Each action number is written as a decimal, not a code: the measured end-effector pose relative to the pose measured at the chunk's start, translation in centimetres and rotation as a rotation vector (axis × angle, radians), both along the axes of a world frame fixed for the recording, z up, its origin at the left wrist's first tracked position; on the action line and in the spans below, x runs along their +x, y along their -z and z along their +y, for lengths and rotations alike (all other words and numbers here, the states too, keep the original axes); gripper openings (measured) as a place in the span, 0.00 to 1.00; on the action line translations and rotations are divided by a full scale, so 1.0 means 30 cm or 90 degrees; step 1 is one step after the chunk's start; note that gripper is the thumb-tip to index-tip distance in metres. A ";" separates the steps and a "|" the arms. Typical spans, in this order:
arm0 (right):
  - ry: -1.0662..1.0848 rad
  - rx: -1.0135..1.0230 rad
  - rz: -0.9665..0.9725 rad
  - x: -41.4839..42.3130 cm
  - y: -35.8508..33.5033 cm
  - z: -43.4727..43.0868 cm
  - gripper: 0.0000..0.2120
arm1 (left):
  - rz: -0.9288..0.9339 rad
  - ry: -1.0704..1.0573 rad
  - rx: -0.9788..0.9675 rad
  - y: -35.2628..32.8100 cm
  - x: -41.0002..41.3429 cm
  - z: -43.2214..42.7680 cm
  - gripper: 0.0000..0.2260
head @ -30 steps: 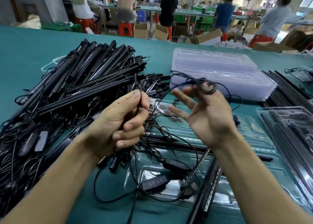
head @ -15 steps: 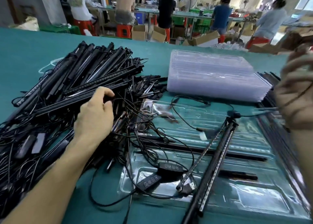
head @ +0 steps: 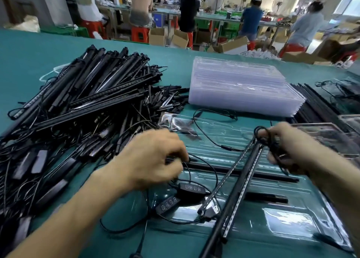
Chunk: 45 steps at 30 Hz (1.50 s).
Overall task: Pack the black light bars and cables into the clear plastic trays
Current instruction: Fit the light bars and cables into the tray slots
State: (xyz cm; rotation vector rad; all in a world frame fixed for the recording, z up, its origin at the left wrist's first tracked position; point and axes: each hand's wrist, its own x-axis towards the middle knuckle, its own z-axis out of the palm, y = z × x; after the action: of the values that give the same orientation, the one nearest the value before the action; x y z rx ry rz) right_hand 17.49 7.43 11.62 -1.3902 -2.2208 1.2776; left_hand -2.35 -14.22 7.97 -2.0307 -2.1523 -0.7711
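A clear plastic tray [head: 282,220] lies in front of me on the green table. Two black light bars [head: 236,187] lean diagonally across it, their top ends up at my right hand [head: 290,150]. That hand grips a coiled black cable [head: 269,140] wound at the bars' tops. My left hand [head: 153,158] hovers over the tray's left edge, its fingers curled around a black cable end [head: 175,160]. Two black inline controllers [head: 181,194] with their cables lie on the tray below it. Another black bar [head: 253,175] lies flat in a tray slot.
A big heap of black light bars and cables [head: 78,109] covers the table's left. A stack of clear trays [head: 241,86] stands behind the open tray. More bars and a filled tray [head: 331,135] sit at the right. Several people work at benches in the background.
My left hand came off the heap and moved right to the tray's left edge, taking a cable end. My right hand came down from the upper right to the bars' top ends.
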 end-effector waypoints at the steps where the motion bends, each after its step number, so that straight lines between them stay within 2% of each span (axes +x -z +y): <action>1: -0.022 0.091 -0.077 -0.022 0.029 -0.025 0.25 | -0.023 0.012 -0.095 0.010 0.015 0.006 0.12; 3: -0.088 0.234 -0.237 -0.019 0.069 -0.094 0.39 | 0.007 0.023 -0.224 0.042 0.034 0.018 0.23; 4: -0.078 0.240 -0.266 -0.014 0.083 -0.135 0.46 | 0.027 0.020 -0.267 0.060 0.037 0.022 0.31; 6: -0.076 0.267 -0.327 -0.022 0.129 -0.165 0.50 | 0.076 0.010 -0.297 0.087 0.046 0.030 0.42; 8: -0.082 0.295 -0.373 -0.047 0.173 -0.176 0.49 | 0.136 0.001 -0.281 0.121 0.045 0.044 0.46; 12: -0.045 0.284 -0.323 -0.062 0.214 -0.149 0.38 | 0.187 -0.009 -0.218 0.151 0.035 0.076 0.45; 15: -0.024 0.229 -0.202 -0.032 0.239 -0.112 0.34 | 0.177 0.013 -0.193 0.138 0.027 0.089 0.39; 17: -0.023 0.201 -0.134 -0.012 0.253 -0.094 0.34 | 0.119 0.037 -0.178 0.127 0.020 0.079 0.32; 21: -0.023 0.181 -0.041 0.022 0.274 -0.068 0.32 | 0.045 0.026 -0.089 0.092 0.001 0.039 0.10; 25: -0.024 0.184 0.004 0.033 0.288 -0.062 0.31 | 0.101 -0.030 0.017 0.050 -0.049 0.005 0.18; 28: -0.026 0.179 0.025 0.040 0.296 -0.052 0.30 | 0.156 -0.126 0.035 0.022 -0.104 -0.028 0.10; 31: -0.020 0.172 0.046 0.046 0.307 -0.040 0.30 | 0.196 -0.204 0.000 0.018 -0.160 -0.067 0.14; 33: -0.019 0.172 0.054 0.047 0.312 -0.037 0.30 | 0.175 -0.270 -0.094 0.016 -0.190 -0.087 0.16; 36: -0.024 0.173 0.064 0.048 0.319 -0.036 0.30 | 0.127 -0.305 -0.208 0.011 -0.209 -0.107 0.27; 38: -0.026 0.179 0.067 0.049 0.322 -0.037 0.30 | 0.090 -0.290 -0.309 0.000 -0.193 -0.118 0.34; 41: -0.027 0.180 0.068 0.047 0.323 -0.039 0.30 | 0.000 -0.195 -0.451 -0.029 -0.155 -0.139 0.44; 43: -0.027 0.178 0.068 0.047 0.323 -0.038 0.30 | -0.026 -0.132 -0.459 -0.060 -0.110 -0.134 0.51; 45: -0.027 0.180 0.061 0.046 0.322 -0.040 0.30 | -0.007 -0.095 -0.425 -0.071 -0.059 -0.101 0.53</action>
State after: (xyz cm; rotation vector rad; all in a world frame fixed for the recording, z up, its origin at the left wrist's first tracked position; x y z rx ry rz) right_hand 18.86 6.23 1.96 -1.1591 -2.2696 0.9730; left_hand -4.13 -17.25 10.11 -2.0603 -2.7912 -0.0260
